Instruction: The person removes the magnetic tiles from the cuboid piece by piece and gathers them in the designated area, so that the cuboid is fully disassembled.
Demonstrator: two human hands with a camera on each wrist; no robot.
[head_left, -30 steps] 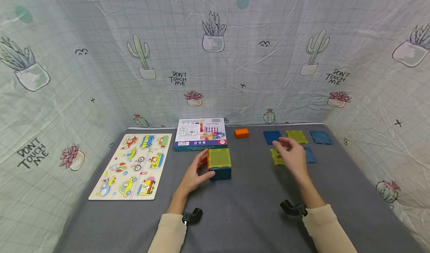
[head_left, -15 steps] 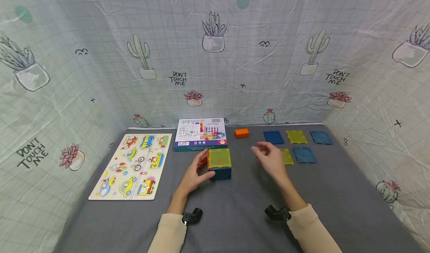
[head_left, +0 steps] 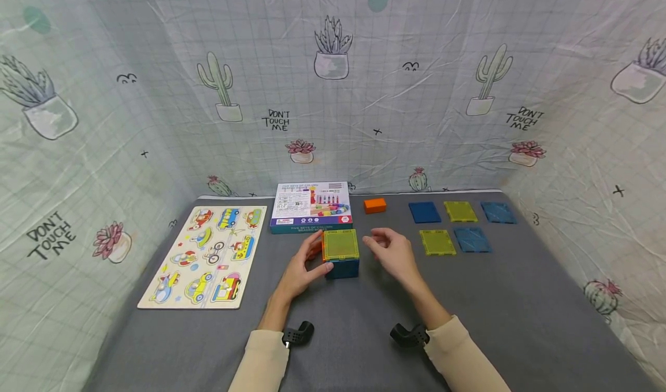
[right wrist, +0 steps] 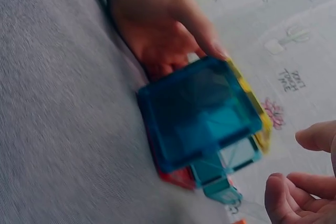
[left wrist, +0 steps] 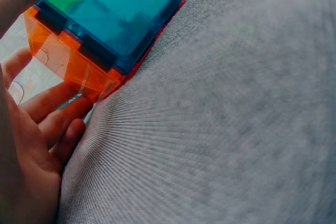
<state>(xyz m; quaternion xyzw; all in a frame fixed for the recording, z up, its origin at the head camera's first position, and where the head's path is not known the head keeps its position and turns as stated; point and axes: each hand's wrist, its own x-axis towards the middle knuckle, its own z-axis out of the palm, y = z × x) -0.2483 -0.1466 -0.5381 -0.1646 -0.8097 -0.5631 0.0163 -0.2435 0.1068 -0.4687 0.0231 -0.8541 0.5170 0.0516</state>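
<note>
A cube of see-through magnetic tiles (head_left: 340, 253) stands on the grey cloth, with a yellow top, dark blue front and orange left side. My left hand (head_left: 306, 267) holds it from the left, thumb at the front corner and fingers along the orange side. In the right wrist view, the cube (right wrist: 202, 114) shows a red base and teal pieces at its far right. My right hand (head_left: 394, 257) hovers just right of the cube. Nothing sits between its loosely bent thumb and fingers (right wrist: 283, 198).
Flat magnetic tiles lie at the right: a dark blue tile (head_left: 424, 212), yellow tiles (head_left: 437, 242) and lighter blue tiles (head_left: 472, 240). An orange block (head_left: 374, 206) and a toy box (head_left: 311, 206) are behind the cube. A picture puzzle board (head_left: 205, 259) lies left.
My right hand has moved left from above the loose tiles to beside the cube, uncovering the near yellow tile. My left hand and the cube have stayed in place.
</note>
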